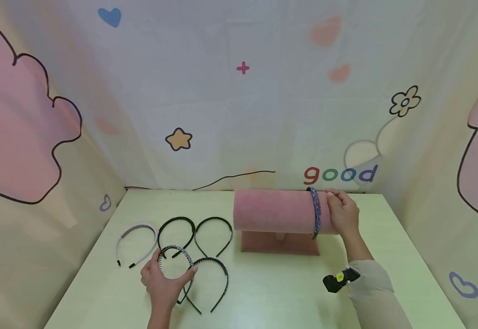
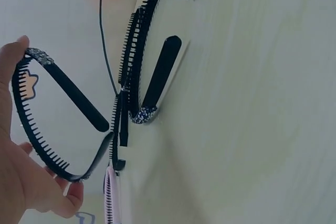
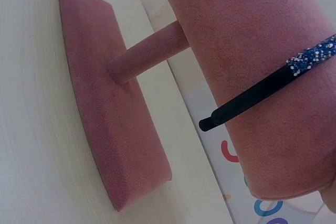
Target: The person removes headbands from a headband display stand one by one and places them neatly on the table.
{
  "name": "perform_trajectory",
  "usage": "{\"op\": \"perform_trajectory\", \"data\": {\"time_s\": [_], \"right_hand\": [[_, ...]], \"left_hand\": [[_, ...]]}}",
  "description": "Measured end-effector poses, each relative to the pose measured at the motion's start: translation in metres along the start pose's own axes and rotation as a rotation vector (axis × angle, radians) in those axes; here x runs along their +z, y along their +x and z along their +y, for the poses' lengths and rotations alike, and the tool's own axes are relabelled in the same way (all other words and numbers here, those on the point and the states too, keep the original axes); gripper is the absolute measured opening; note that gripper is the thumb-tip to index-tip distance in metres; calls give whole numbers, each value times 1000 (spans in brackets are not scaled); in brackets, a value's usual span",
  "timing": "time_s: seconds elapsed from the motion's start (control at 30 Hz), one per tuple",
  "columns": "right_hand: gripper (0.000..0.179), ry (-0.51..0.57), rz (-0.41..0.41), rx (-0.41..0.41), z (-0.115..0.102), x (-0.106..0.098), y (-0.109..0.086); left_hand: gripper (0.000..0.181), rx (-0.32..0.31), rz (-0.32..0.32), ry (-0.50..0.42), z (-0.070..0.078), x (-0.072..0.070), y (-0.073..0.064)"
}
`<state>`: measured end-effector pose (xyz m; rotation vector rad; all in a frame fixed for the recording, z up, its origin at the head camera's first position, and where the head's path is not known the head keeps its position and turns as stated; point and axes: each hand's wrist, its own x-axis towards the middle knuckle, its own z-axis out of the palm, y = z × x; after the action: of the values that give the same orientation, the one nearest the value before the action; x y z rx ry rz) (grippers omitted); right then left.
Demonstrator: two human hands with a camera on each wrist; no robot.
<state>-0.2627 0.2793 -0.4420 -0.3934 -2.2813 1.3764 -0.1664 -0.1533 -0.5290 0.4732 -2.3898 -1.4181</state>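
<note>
Left hand (image 1: pixel 162 281) holding headband (image 2: pixel 79 97) (glittery), pink stand (image 1: pixel 273 211)

Free passage is offered in front of the pink stand (image 1: pixel 273 211), while the way is blocked by headbands (image 1: pixel 222 263) to its left, the right hand (image 1: pixel 343 214) at its right end and, apparently, the backdrop (image 1: pixel 263 119) close behind.

"What's on the right arm (image 1: pixel 359 249)?"

"A plain, pale beige sleeve (image 1: pixel 373 290), lightly creased, ending short of the hand (image 1: pixel 343 212)."

"And what sits beside its cuff (image 1: pixel 361 264)?"

"A small, angular black gadget (image 1: pixel 334 283) with a bright yellow patch (image 1: pixel 340 277)."
</note>
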Motion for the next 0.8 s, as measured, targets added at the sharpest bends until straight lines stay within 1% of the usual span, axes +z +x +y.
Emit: {"op": "perform_trajectory", "data": {"time_s": [0.13, 0.3, 0.5, 0.6, 0.73, 0.8], "right_hand": [[38, 1, -3, -7, 1, 0, 0], [39, 2, -5, -8, 2, -1, 0], [39, -3, -1, -15, 1, -1, 0], [39, -4, -3, -19, 1, -1, 0], [39, -5, -1, -12, -1, -1, 0], [39, -4, 1, -8, -1, 0, -1]], "left_hand": [[118, -33, 18, 68, -3, -4, 1], [116, -58, 37, 111, -8, -8, 4], [116, -86, 56, 121, -11, -13, 6], [115, -93, 67, 108, -11, -15, 6], [115, -89, 81, 93, -13, -16, 6], [115, -86, 93, 101, -15, -17, 7]]}}
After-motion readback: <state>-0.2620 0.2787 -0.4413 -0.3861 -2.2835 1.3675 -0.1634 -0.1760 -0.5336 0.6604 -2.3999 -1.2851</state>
